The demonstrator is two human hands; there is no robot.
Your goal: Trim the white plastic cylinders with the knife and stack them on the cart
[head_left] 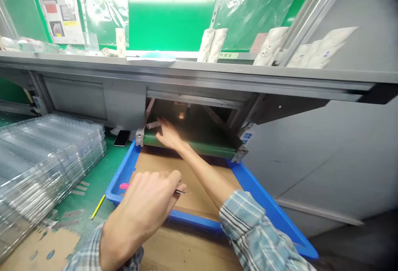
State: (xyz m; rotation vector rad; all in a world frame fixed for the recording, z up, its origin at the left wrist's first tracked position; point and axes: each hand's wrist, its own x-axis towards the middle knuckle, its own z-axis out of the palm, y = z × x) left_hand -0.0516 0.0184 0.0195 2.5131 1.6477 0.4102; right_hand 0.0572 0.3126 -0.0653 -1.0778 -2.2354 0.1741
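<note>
Small pale tube: one, lying at the left side of the green belt, inside the opening under the shelf. Its right end is hidden by fingers.

Right hand: reached over the belt, fingertips at the tube. Whether they pinch it or only touch it cannot be told; the fingers are small and in shade.

Left hand: nearer the viewer, fingers curled tight around a slim tool. A dark metal tip shows at the thumb side; the middle is covered by the fist. A pink piece juts out on the other side; whether it belongs to the tool cannot be seen.

Blue tray: below the belt, lined with cardboard; far edge hidden under the belt, near edge partly behind the left hand.

Phone: dark screen, left of the tray, on the green table. Yellow stick: same table, nearer.

Clear plastic packs: stacked, cut off at left; count unclear.

Shelf: above, bearing white rolls; those at far right overlap. Posted sheet: print illegible.
</note>
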